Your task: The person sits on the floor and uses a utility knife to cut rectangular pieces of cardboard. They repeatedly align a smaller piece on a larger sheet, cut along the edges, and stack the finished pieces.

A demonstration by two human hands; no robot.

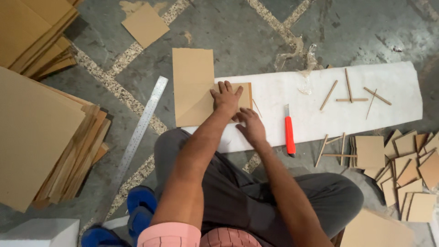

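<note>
My left hand (pixel 226 97) lies flat, fingers spread, on a small brown board piece (pixel 245 95) that overlaps a larger brown board sheet (pixel 193 87). Just below it, my right hand (pixel 250 126) rests on the near edge of the same pieces, fingers bent down onto the white foam mat (pixel 320 107). A red utility knife (pixel 289 132) lies on the mat a short way right of my right hand, untouched. A long steel ruler (pixel 139 130) lies on the floor to the left of the sheet.
Tall stacks of brown boards (pixel 43 137) fill the left side. Small cut squares (pixel 404 171) pile up at the right, with thin offcut strips (pixel 350 93) on the mat. Crumpled clear plastic (pixel 305 61) sits at the mat's far edge. My blue sandals (pixel 139 208) are at the bottom.
</note>
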